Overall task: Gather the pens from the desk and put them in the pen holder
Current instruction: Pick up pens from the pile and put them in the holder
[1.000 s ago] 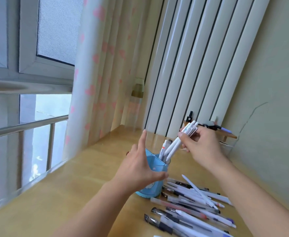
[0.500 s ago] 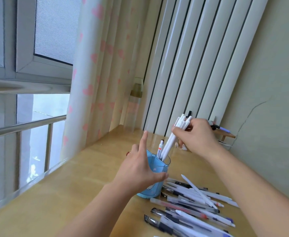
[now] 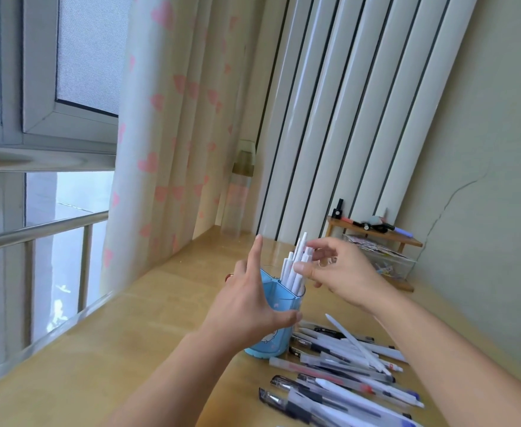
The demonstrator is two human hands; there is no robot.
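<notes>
While the left hand (image 3: 246, 306) grips the blue pen holder (image 3: 279, 318) steady on the bench (image 3: 148, 306), the right hand (image 3: 342, 272), fingers loosely spread at the white pens (image 3: 294, 269) standing inside, should release them gently before reaching for the pens lying (image 3: 351, 371) near right.

Bare desk (image 3: 123, 343) lies open left of the holder (image 3: 279, 331). To its right, loose pens (image 3: 345, 374) crowd my path; the shelf (image 3: 376, 234) and radiator (image 3: 360, 118) block behind.
</notes>
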